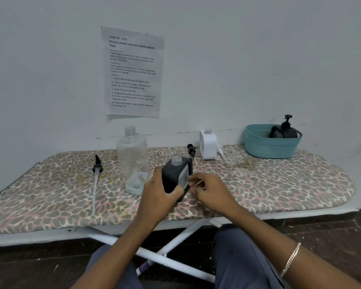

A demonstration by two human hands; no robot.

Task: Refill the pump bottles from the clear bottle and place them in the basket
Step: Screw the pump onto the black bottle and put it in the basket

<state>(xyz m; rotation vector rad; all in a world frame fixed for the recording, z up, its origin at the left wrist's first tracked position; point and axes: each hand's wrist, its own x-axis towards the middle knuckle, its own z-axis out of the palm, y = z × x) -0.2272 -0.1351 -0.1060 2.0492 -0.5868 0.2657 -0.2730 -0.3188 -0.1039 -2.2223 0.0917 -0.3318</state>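
Observation:
My left hand (157, 189) grips an open black pump bottle (176, 174) standing on the board, its neck uncapped. My right hand (209, 189) touches the bottle's front label side, with thumb and fingers pinched together on it. The uncapped clear bottle (132, 159) stands just left of it, nearly empty. One black pump head with a long tube (96, 167) lies to the left. Another black pump head (191, 149) lies beside a white uncapped bottle (207, 144), and a white pump head (221, 150) lies on that bottle's right. The teal basket (267, 147) holds one black pump bottle (284, 130).
Everything rests on a leopard-print ironing board (279, 184) against a white wall. A printed sheet (132, 74) hangs on the wall. My knees sit under the board's near edge, by its white crossed legs (175, 243).

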